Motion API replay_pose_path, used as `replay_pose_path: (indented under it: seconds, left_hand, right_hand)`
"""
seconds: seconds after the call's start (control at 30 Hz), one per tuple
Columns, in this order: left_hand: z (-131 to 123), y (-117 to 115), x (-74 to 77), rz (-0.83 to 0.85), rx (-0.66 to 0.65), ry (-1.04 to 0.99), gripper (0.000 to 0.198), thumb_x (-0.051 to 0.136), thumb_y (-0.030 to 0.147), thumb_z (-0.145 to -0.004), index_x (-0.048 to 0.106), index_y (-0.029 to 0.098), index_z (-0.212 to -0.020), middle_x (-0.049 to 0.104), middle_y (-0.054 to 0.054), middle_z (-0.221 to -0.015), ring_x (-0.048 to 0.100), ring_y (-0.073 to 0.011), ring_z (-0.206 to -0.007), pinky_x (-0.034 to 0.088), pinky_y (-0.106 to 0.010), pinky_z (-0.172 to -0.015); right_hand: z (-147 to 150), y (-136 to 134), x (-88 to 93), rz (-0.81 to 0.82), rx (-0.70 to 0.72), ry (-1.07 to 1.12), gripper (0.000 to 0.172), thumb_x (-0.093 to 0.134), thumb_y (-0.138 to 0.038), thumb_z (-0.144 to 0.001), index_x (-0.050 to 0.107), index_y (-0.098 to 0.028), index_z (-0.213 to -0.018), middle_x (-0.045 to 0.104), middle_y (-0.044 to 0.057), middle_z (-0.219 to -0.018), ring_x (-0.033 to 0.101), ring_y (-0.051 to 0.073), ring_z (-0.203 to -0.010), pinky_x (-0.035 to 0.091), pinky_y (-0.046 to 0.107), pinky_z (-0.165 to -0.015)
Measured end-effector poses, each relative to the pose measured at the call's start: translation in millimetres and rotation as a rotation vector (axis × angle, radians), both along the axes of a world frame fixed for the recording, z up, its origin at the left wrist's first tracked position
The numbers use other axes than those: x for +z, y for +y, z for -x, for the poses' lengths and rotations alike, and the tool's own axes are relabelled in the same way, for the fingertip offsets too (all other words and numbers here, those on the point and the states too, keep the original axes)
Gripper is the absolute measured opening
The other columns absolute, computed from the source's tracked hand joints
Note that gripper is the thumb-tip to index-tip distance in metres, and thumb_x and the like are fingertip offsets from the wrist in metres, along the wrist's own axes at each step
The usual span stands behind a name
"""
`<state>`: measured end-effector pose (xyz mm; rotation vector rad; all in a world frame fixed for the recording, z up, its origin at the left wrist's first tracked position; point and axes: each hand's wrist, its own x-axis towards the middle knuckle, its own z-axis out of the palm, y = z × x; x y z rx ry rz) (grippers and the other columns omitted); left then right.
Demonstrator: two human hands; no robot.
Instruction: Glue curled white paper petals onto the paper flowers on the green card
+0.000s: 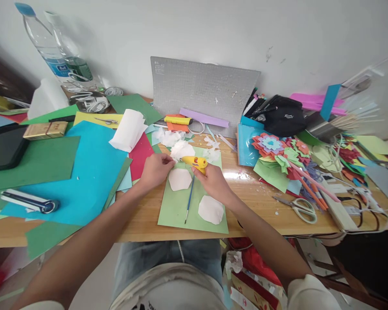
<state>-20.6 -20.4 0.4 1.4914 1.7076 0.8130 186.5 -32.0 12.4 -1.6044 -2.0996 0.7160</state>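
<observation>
Glue gun (198,162) sits clasped in the right grip (212,181); left grip (157,169), apparently pinching ruffled white paper (182,149), should keep clear of the nozzle (184,159).

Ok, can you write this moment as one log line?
right hand: holds yellow glue gun | left hand: beside ruffled white paper | nearby: blue paintbrush

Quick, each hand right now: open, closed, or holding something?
Left hand: at the ruffled white paper; grip can't be told.
Right hand: closed, holding the yellow glue gun.
</observation>
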Motion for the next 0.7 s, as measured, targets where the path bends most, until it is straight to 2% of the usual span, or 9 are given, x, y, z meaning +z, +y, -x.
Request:
replay_pose_path:
  seconds: [0.23,0.7]
  left_hand:
    - [0.6,0.7,-3.3,-0.016,0.0,-0.006,0.015,0.064,0.033,-0.078,0.07,0.02,-0.076,0.075,-0.003,-0.082,0.067,-0.0195,-0.078,0.046,-0.028,-0.065]
    - [0.8,0.9,-3.2,-0.009,-0.004,0.012,0.017,0.064,0.036,-0.078,0.071,0.02,-0.076,0.075,-0.004,-0.085,0.067,-0.0208,-0.08,0.048,-0.028,-0.066]
  right_hand:
    - [-1.2,-2.3,1.0,0.01,-0.012,-0.02,0.033,0.046,-0.046,-0.093,0.061,-0.02,-0.081,0.061,0.001,-0.068,0.053,0.017,-0.063,0.032,0.027,-0.059]
    - [-0.5,-1.7,-1.1,0.014,0.001,-0.004,0.032,0.046,-0.045,-0.094,0.063,-0.019,-0.085,0.067,0.004,-0.076,0.057,0.018,-0.068,0.035,0.026,-0.061]
